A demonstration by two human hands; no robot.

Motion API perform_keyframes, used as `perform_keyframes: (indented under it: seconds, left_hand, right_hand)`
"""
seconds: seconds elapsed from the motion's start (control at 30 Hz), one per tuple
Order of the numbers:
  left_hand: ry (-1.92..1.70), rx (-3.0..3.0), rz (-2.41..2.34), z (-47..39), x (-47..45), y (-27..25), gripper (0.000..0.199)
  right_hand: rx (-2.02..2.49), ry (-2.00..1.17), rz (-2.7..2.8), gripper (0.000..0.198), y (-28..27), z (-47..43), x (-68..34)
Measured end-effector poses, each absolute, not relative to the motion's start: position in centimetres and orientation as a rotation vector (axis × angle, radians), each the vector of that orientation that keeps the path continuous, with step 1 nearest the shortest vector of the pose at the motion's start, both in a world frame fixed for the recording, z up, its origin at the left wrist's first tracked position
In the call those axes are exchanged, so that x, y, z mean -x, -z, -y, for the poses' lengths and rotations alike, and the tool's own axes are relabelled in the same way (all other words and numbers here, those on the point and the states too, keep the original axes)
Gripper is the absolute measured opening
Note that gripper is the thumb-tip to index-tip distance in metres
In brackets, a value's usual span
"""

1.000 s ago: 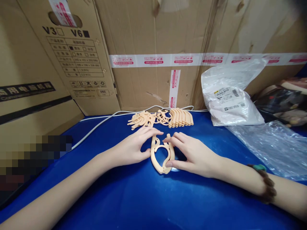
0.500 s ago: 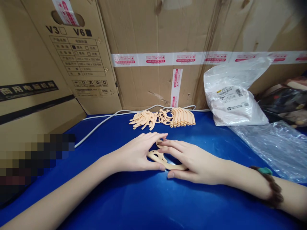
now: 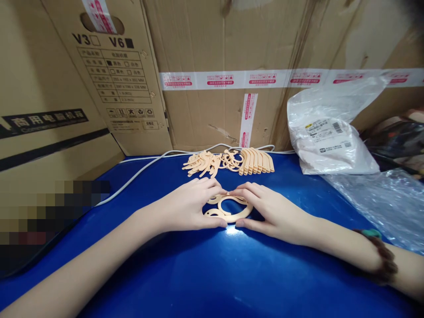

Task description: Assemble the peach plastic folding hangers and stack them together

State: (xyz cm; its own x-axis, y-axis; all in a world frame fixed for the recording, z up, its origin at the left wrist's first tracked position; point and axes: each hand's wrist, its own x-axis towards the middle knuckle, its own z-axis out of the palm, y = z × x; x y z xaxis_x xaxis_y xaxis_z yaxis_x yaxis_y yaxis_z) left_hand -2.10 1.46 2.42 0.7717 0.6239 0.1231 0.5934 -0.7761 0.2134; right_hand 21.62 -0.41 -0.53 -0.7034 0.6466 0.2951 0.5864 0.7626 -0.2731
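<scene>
A beige plastic piece (image 3: pixel 236 218), curved like a folded hanger, lies low over the blue table between my two hands. It has a round loop at its middle and slotted ends on the left. My left hand (image 3: pixel 190 205) grips its left side, thumb on the near edge and fingers along the far edge. On the other side, my right hand (image 3: pixel 271 212) curls round the loop, fingertips at the top and thumb near the bottom. The fingertips of both hands almost meet at the far edge and partly hide it.
Behind lie loose beige curved pieces (image 3: pixel 202 163), beige hooks (image 3: pixel 231 160) and a row of stacked beige arms (image 3: pixel 256 161). A white cable (image 3: pixel 142 170) runs along the back beside cardboard boxes (image 3: pixel 215 117). At right are a white plastic bag (image 3: pixel 334 145) and clear plastic wrap (image 3: pixel 380 203).
Both hands have shifted round the piece. The right fingers have drawn back to its far edge, showing the loop, and the right thumb has moved up. The camera view has moved slightly left.
</scene>
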Motion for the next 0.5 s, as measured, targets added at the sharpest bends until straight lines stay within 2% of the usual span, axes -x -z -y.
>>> perform_keyframes:
  seconds: [0.27,0.5]
  left_hand:
    - [-0.091,-2.607,-1.15,-2.3,4.8,-4.1,0.053]
    - [0.124,-2.5,-1.526,-3.3,6.7,-5.5,0.048]
  right_hand:
    - [0.946,-0.172,2.592,0.05,0.9,0.2,-21.6]
    - [0.967,-0.067,2.67,0.049,0.8,0.4,-21.6]
